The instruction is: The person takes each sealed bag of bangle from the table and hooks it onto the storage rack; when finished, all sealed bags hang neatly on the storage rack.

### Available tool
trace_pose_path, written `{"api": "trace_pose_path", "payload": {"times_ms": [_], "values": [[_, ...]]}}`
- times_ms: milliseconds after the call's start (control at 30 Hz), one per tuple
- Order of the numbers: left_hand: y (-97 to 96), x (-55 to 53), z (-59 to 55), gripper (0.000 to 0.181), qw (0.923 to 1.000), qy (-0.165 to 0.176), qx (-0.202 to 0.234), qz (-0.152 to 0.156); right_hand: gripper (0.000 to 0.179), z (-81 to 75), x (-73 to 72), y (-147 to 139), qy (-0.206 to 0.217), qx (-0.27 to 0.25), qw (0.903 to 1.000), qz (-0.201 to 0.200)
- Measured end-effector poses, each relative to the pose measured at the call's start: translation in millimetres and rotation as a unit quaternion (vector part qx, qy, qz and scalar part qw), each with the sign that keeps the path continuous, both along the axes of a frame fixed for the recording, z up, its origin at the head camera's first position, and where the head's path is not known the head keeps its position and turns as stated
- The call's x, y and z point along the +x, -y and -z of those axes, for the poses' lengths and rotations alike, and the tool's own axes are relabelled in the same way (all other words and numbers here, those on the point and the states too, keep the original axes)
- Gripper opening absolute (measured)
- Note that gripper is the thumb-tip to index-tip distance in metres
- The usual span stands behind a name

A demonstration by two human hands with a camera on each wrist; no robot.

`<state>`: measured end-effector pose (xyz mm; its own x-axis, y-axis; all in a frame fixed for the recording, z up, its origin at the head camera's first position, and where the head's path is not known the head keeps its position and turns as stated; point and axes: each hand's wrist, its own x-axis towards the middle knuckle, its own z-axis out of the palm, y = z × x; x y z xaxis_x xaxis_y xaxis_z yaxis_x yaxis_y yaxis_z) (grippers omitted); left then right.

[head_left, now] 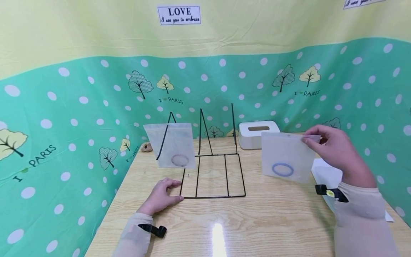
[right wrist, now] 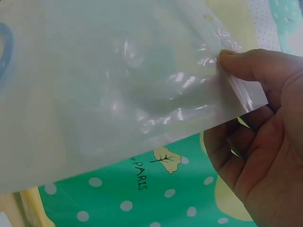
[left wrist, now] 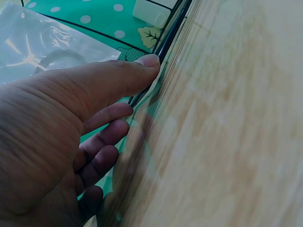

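Observation:
My right hand [head_left: 332,148] pinches the top right corner of a translucent zip bag [head_left: 273,151] and holds it up above the table. Inside that bag lies a blue ring [head_left: 283,170], which also shows at the left edge of the right wrist view. At the table, my left hand [head_left: 163,196] touches the front left corner of a black wire rack [head_left: 212,196] with its thumb and fingers. A second translucent zip bag [head_left: 170,139], with a pale ring [head_left: 180,160] in it, hangs on the rack's left upright. The other uprights are bare.
Behind the rack to the right stands a white tissue box [head_left: 257,137]. A white sheet-like item [head_left: 325,175] lies under my right forearm. A small brown object [head_left: 146,147] sits at the table's back left. Patterned green cloth [head_left: 96,142] surrounds the wooden table [head_left: 257,225].

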<state>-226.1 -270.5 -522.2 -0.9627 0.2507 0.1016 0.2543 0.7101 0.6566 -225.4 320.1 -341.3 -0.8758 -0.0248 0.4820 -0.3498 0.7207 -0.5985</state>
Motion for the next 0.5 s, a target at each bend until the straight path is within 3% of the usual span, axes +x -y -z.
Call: {"api": "trace_pose_path", "payload": {"times_ms": [300,500], "values": [[-0.8,0.2,-0.6,0.059,1.0000,-0.008,-0.001,0.004,0.010,-1.3,1.2,-1.5,-0.034,-0.052,0.9979,0.020],[-0.3,-0.2,-0.2,0.059,1.0000,-0.006,-0.004,0.003,0.007,-6.9,7.0,2.3,-0.078,-0.080,0.9937,0.009]]}}
